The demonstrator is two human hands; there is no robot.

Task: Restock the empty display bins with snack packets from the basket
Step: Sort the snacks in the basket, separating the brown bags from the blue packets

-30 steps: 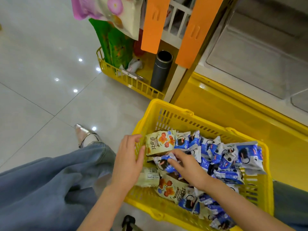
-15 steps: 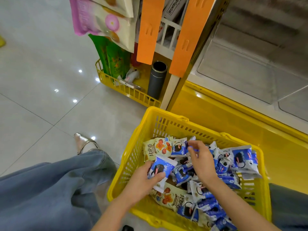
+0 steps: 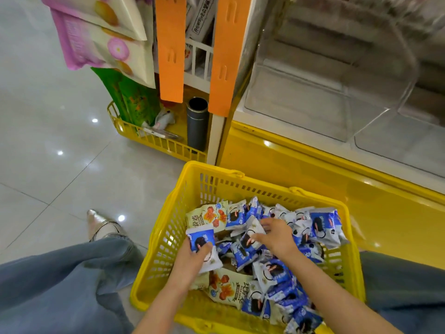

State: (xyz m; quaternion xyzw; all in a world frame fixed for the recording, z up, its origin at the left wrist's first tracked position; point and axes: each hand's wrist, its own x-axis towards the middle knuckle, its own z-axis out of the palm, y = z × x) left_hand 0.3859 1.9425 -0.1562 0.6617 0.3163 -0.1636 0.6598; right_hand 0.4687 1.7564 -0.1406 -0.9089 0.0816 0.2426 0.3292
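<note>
Tiled floor (image 3: 72,165), basket (image 3: 265,186): blue packet (image 3: 201,238) between left fingers (image 3: 204,249).

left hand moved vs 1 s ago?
Yes. The left hand has come right, off the left wall of the basket and further inside it, and now grips a blue packet.

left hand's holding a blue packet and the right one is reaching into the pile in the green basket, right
Not quite: the basket is yellow, not green. The head view shows the left hand holding a blue packet and the right hand reaching into the pile in the yellow basket.
</note>
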